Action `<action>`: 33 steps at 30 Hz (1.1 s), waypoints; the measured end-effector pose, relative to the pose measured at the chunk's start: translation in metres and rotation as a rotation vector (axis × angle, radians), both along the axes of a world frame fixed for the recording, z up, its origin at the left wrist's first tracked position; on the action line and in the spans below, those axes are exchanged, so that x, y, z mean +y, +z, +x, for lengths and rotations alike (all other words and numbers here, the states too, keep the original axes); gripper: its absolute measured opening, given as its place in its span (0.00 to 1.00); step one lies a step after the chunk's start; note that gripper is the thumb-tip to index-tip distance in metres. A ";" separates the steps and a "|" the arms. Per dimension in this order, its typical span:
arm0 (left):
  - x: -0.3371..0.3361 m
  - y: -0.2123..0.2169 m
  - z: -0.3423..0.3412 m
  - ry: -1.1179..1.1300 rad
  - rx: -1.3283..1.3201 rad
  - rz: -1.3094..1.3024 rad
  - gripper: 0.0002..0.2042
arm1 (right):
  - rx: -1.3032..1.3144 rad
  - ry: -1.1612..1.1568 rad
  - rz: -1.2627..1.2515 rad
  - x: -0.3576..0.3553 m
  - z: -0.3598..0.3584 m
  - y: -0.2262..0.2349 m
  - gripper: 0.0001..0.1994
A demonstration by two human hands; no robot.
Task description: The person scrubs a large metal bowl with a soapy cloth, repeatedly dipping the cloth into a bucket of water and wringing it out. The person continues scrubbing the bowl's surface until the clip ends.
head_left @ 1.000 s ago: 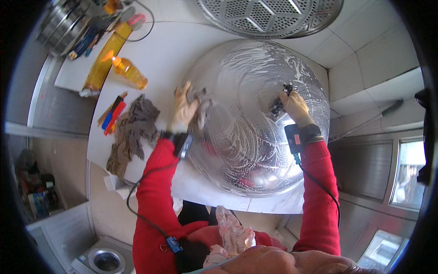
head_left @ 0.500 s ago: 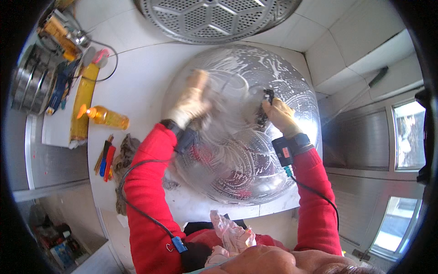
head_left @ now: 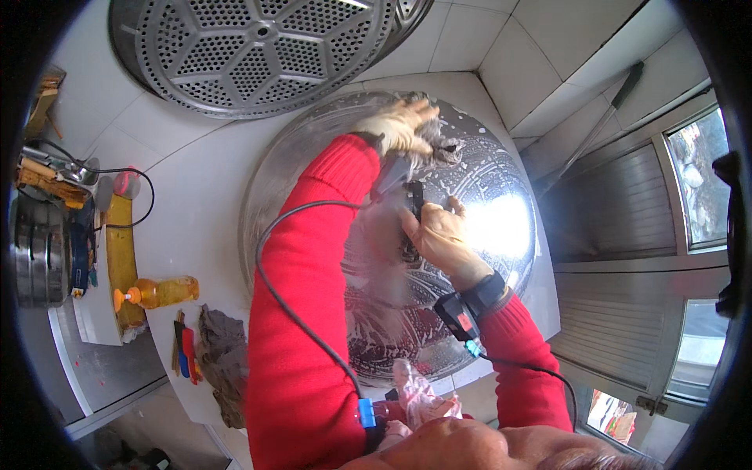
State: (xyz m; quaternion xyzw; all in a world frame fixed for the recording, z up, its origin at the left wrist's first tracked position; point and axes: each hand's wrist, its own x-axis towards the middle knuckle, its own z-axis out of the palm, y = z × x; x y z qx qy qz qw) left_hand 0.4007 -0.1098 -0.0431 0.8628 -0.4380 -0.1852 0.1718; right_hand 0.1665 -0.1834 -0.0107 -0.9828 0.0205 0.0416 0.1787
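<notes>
A large, round, domed metal lid (head_left: pixel 388 329) lies on the white counter, streaked with white suds over its shiny surface. On its far part my left hand (head_left: pixel 401 129), in a pale glove, presses a wet grey rag (head_left: pixel 439 150) against the metal. The fingers are spread over the bunched cloth. Near the lid's middle my right hand (head_left: pixel 445 239), also in a pale glove, grips the black handle (head_left: pixel 416 194). Its lower part is partly hidden behind the fingers.
A perforated metal steamer tray (head_left: pixel 262 59) sits beyond the lid at the far left. On the counter's left side are an orange pump bottle (head_left: pixel 168 292), red- and blue-handled tools (head_left: pixel 186 352) and a crumpled grey cloth (head_left: pixel 225 348). A tiled wall (head_left: pixel 517 47) rises at the far right.
My left hand has swept the rag from the lid's left side to its far part. My right hand stays on the handle. The whole view has shifted, with the steamer tray lower and further left.
</notes>
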 end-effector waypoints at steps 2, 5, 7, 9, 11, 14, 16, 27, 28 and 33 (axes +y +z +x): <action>0.016 -0.017 0.031 0.087 -0.113 -0.132 0.46 | -0.026 0.015 0.020 -0.002 0.001 -0.007 0.23; 0.099 -0.052 0.080 0.374 0.220 -0.356 0.48 | -0.140 0.033 0.006 -0.004 0.001 -0.017 0.19; 0.174 -0.075 0.083 0.564 0.729 -0.628 0.37 | -0.157 0.039 -0.009 -0.005 0.001 -0.022 0.18; 0.240 -0.084 0.059 0.676 0.952 -0.796 0.30 | -0.208 0.054 -0.033 -0.006 0.001 -0.025 0.18; 0.290 -0.081 0.007 0.672 0.624 -0.639 0.28 | -0.276 0.073 -0.069 -0.007 0.002 -0.027 0.20; 0.338 -0.069 -0.123 0.771 0.536 -0.435 0.28 | -0.150 0.052 -0.027 -0.009 0.004 -0.027 0.22; 0.341 -0.062 -0.197 0.954 0.470 -0.581 0.32 | -0.040 0.013 -0.034 -0.012 0.006 -0.028 0.26; 0.202 -0.108 -0.535 1.143 -0.138 -0.566 0.41 | -0.087 -0.024 0.024 -0.010 0.004 -0.029 0.34; 0.196 -0.109 -0.546 1.091 -0.070 -0.590 0.40 | -0.050 0.034 -0.010 -0.011 -0.003 -0.028 0.31; 0.197 -0.075 -0.501 0.771 -0.292 -0.751 0.36 | 0.084 0.065 0.890 -0.045 -0.098 -0.010 0.28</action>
